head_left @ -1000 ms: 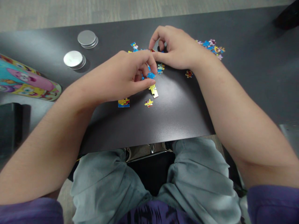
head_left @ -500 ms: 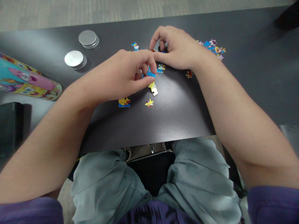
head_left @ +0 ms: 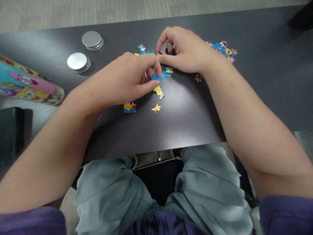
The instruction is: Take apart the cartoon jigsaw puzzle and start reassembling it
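Observation:
My left hand (head_left: pixel 140 76) has its thumb and index finger closed on a joined strip of blue and yellow puzzle pieces (head_left: pixel 157 77), whose yellow end (head_left: pixel 159 92) points toward me. My right hand (head_left: pixel 181 49) is curled just beyond it, with a reddish-brown puzzle piece (head_left: pixel 159 53) between thumb and index fingertip. More joined blue pieces (head_left: pixel 145 52) show behind my left hand, partly covered by it. A loose yellow piece (head_left: pixel 156 108) and a yellow-and-blue corner section (head_left: pixel 130 107) lie nearer to me.
A pile of loose pieces (head_left: pixel 222 49) sits past my right wrist, and one brown piece (head_left: pixel 199 77) lies beside it. Two stacks of silver discs (head_left: pixel 92 39) stand at the left. A cartoon-printed canister (head_left: pixel 31 83) is at the far left of the dark table (head_left: pixel 171 127).
My left fingertips have shifted slightly left, and the strip of blue and yellow pieces has moved and turned a little with them. My right hand is almost still.

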### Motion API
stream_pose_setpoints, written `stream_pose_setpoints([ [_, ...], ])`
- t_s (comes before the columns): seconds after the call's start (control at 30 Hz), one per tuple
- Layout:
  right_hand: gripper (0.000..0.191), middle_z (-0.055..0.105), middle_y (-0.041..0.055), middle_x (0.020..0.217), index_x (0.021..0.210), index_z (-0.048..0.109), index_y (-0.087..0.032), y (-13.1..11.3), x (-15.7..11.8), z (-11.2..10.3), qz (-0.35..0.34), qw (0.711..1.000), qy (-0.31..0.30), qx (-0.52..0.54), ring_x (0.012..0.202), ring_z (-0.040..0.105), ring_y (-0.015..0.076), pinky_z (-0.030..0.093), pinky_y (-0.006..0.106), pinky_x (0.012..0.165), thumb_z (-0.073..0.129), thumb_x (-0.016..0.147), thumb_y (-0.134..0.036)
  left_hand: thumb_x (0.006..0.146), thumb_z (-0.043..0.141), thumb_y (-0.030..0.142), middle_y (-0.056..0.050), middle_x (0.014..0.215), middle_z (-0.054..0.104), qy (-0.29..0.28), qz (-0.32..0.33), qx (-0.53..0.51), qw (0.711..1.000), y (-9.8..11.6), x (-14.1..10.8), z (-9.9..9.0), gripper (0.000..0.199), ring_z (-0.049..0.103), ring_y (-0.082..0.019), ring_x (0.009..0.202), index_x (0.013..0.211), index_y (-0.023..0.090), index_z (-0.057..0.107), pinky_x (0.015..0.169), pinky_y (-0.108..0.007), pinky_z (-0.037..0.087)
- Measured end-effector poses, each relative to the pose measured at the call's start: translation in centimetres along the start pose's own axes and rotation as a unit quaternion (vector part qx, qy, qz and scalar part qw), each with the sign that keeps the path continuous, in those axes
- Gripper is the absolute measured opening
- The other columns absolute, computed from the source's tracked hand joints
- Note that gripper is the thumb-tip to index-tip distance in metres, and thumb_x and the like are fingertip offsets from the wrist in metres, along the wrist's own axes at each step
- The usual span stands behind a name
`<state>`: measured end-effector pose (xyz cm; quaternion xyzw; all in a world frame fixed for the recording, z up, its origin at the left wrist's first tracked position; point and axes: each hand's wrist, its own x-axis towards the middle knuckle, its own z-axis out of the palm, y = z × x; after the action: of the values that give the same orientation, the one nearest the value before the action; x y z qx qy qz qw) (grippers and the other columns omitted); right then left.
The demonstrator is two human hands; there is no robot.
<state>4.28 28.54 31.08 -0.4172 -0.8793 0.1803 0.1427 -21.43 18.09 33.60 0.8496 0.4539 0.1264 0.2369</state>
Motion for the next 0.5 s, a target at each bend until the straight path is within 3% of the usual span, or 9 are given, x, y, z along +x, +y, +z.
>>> stream_pose_setpoints([
  [0.3,0.019,0.080,0.0082,0.123,0.107,0.056,-0.044,-0.24,-0.06,0.00,0.006,1.000,-0.002,-0.001,0.135,0.077,0.0387,0.052,0.055,0.116,0.071,0.101,-0.055,0.107,0.064,0.068,-0.002,0.099,0.091,-0.017,0.007,0.026,0.999,-0.10,0.13,0.17,0.042,0.084,-0.037,0.106,0.131,0.039,0.083,0.101,-0.054,0.067],
  [0.5,0.020,0.079,0.0088,0.125,0.107,0.056,-0.044,-0.37,-0.13,0.05,0.009,1.000,-0.001,0.000,0.136,0.077,0.0391,0.053,0.056,0.116,0.070,0.101,-0.055,0.108,0.066,0.068,-0.003,0.105,0.092,-0.009,-0.001,0.017,1.000,-0.11,0.02,0.21,0.042,0.085,-0.037,0.106,0.130,0.037,0.084,0.109,-0.056,0.068],
])
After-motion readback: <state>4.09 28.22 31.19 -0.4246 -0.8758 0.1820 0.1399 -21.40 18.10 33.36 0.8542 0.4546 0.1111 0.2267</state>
